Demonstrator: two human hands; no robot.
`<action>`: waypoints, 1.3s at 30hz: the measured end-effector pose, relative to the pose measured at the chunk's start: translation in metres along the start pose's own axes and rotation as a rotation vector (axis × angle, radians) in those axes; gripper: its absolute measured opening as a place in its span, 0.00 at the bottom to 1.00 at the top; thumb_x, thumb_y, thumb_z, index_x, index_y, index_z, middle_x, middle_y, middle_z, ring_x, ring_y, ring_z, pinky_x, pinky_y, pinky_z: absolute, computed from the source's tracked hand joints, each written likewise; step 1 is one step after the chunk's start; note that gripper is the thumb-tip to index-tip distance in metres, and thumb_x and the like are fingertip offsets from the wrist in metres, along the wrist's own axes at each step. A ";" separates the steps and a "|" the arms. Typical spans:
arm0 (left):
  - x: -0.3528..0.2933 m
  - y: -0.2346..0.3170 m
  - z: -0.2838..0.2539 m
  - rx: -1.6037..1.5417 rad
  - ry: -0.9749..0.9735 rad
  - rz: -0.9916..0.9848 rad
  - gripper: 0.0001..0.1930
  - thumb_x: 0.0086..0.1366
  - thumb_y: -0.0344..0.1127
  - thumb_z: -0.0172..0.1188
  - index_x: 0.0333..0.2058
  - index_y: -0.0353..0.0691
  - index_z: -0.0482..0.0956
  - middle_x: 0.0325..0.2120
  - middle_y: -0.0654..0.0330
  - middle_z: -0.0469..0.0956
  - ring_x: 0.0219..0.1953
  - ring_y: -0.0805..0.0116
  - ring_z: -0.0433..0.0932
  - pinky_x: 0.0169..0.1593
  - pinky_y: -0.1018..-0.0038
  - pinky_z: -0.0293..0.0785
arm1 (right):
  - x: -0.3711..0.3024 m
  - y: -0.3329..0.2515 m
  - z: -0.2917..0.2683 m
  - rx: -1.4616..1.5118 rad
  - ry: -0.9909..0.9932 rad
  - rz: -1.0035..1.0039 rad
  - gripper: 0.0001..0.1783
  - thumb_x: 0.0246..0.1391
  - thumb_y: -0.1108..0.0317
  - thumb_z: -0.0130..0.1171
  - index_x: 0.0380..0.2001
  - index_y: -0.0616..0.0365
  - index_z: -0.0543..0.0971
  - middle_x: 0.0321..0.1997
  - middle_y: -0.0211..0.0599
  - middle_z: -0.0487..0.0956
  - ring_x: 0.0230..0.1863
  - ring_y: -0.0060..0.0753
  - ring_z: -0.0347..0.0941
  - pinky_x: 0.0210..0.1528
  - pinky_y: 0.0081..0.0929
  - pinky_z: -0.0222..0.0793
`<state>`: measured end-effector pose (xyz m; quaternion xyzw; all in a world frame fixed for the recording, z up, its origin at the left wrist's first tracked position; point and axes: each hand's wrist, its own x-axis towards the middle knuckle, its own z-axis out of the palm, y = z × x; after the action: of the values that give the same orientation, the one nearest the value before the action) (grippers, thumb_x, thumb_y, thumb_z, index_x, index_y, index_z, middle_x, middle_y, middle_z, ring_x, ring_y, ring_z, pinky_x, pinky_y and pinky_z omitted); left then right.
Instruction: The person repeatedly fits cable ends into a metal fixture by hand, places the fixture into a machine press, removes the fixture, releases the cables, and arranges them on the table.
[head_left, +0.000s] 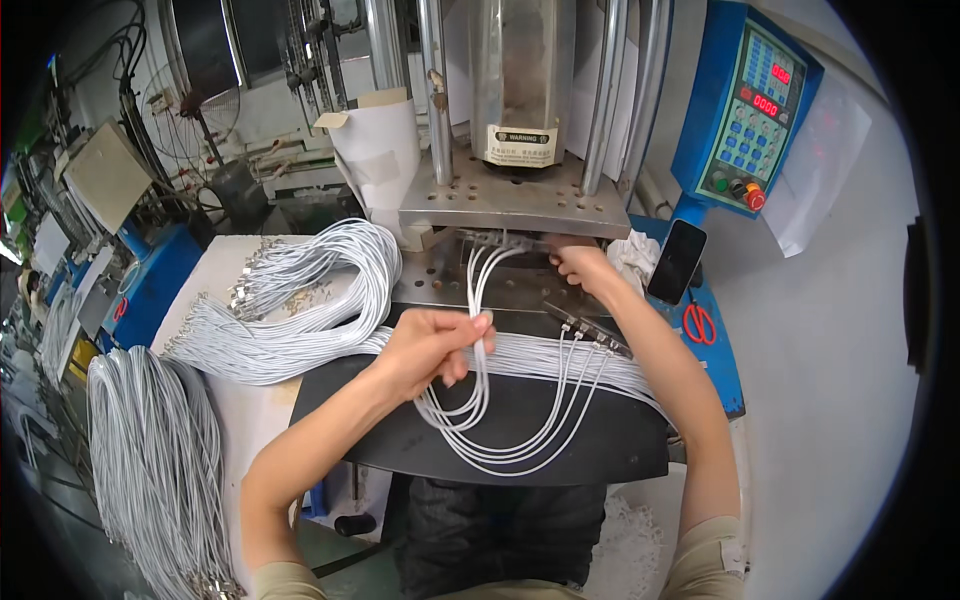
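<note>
Thin white cables (480, 290) pass through my left hand (435, 345), its thumb and fingers closed around them in front of the press. Their upper ends run into a dark metal mould bar (505, 243) beneath the press's upper plate. At that bar's right end is my right hand (580, 265), fingers curled round it; the grip is partly shadowed. From the held cables, loops hang over a black work board (390, 430) and rise to a second dark metal bar (590, 330) with small metal connectors. That bar lies near my right forearm, beside more white cables.
The press plate (515, 208) sits low over the work spot, between steel columns. Cable bundles (345, 270) lie left, and another bundle (155, 460) hangs off the table. At right are a phone (677, 262), red scissors (699, 324) and a blue control panel (750, 110).
</note>
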<state>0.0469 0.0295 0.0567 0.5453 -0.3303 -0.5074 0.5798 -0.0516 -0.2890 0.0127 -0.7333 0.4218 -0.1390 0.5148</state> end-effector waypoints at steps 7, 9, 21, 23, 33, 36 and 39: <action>-0.108 0.037 0.003 0.408 0.157 -0.089 0.15 0.71 0.41 0.65 0.36 0.32 0.86 0.23 0.59 0.83 0.08 0.78 0.67 0.13 0.82 0.63 | -0.060 -0.030 0.034 -0.829 0.022 -0.329 0.38 0.55 0.32 0.62 0.42 0.63 0.83 0.45 0.61 0.84 0.46 0.60 0.83 0.47 0.49 0.77; -0.123 0.042 -0.023 0.519 0.442 0.275 0.16 0.72 0.41 0.63 0.36 0.31 0.86 0.19 0.60 0.81 0.08 0.78 0.64 0.12 0.82 0.57 | -0.063 -0.028 0.036 -0.816 0.048 -0.396 0.38 0.55 0.35 0.63 0.41 0.68 0.83 0.43 0.61 0.84 0.45 0.60 0.83 0.47 0.51 0.77; -0.020 0.012 -0.140 0.336 0.775 0.227 0.28 0.73 0.53 0.60 0.25 0.31 0.84 0.14 0.60 0.78 0.14 0.75 0.75 0.18 0.79 0.64 | -0.159 0.047 -0.033 -0.769 0.250 -0.736 0.17 0.60 0.57 0.63 0.39 0.62 0.76 0.41 0.50 0.76 0.43 0.58 0.76 0.46 0.50 0.72; -0.010 0.016 -0.056 0.438 0.525 0.212 0.30 0.73 0.56 0.59 0.23 0.33 0.84 0.13 0.61 0.78 0.15 0.75 0.76 0.20 0.77 0.68 | -0.171 0.067 -0.055 -0.822 0.227 -0.692 0.16 0.60 0.59 0.64 0.38 0.63 0.76 0.41 0.50 0.77 0.41 0.58 0.75 0.44 0.49 0.71; 0.016 -0.070 0.105 1.183 0.073 1.040 0.17 0.60 0.48 0.70 0.33 0.38 0.84 0.35 0.53 0.79 0.44 0.52 0.78 0.50 0.60 0.74 | -0.145 0.051 -0.064 -0.327 -0.048 -0.370 0.15 0.63 0.63 0.63 0.32 0.66 0.78 0.31 0.39 0.79 0.31 0.30 0.70 0.36 0.35 0.66; 0.018 -0.066 0.092 1.241 -0.060 0.897 0.14 0.59 0.44 0.70 0.32 0.37 0.83 0.33 0.54 0.76 0.44 0.52 0.76 0.49 0.60 0.72 | -0.097 0.030 -0.063 -0.297 -0.102 -0.415 0.16 0.64 0.61 0.64 0.36 0.67 0.80 0.32 0.33 0.81 0.33 0.23 0.72 0.38 0.31 0.69; 0.065 -0.047 0.066 1.406 0.187 0.901 0.10 0.52 0.38 0.68 0.26 0.38 0.81 0.28 0.53 0.75 0.38 0.53 0.76 0.44 0.59 0.72 | -0.015 0.022 -0.022 -0.230 0.116 -0.657 0.16 0.65 0.58 0.62 0.43 0.62 0.81 0.36 0.37 0.81 0.40 0.29 0.75 0.45 0.33 0.72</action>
<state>-0.0080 -0.0467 0.0126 0.6354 -0.7062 0.1440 0.2770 -0.0853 -0.2938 0.0066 -0.8740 0.2047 -0.2900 0.3319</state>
